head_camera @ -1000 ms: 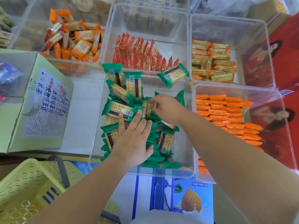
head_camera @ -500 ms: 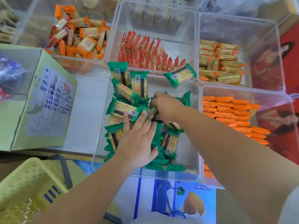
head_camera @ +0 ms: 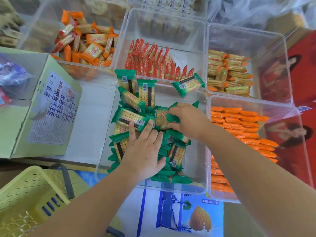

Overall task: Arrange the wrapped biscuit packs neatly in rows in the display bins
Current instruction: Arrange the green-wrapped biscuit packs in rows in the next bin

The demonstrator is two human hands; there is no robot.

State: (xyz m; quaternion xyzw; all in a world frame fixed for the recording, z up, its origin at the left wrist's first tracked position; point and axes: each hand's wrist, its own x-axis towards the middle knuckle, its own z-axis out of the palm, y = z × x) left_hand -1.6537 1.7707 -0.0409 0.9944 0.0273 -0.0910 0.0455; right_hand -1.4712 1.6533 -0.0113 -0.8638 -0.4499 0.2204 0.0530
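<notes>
Green-wrapped biscuit packs [head_camera: 131, 117] fill the left half of a clear plastic bin [head_camera: 196, 168] at the centre. Near the front they stand on edge in a row; further back several lie loose and tilted. My left hand [head_camera: 145, 151] rests flat with straight fingers on the standing row, fingertips touching a loose pack. My right hand [head_camera: 186, 120] grips one green pack [head_camera: 161, 118] by its end, just above the pile. Another green pack [head_camera: 189, 85] lies across the bin's back rim.
Around it stand clear bins: orange packs in rows [head_camera: 239, 124] at right, yellow packs [head_camera: 229, 72] at back right, red packs [head_camera: 153, 60] behind, mixed orange packs [head_camera: 89, 47] at back left. A green carton [head_camera: 49, 106] lies left. A yellow basket [head_camera: 25, 195] sits at front left.
My right hand has turned and lifted the green pack it grips, so its face now shows. My left hand stays pressed on the standing row. The camera has shifted slightly.
</notes>
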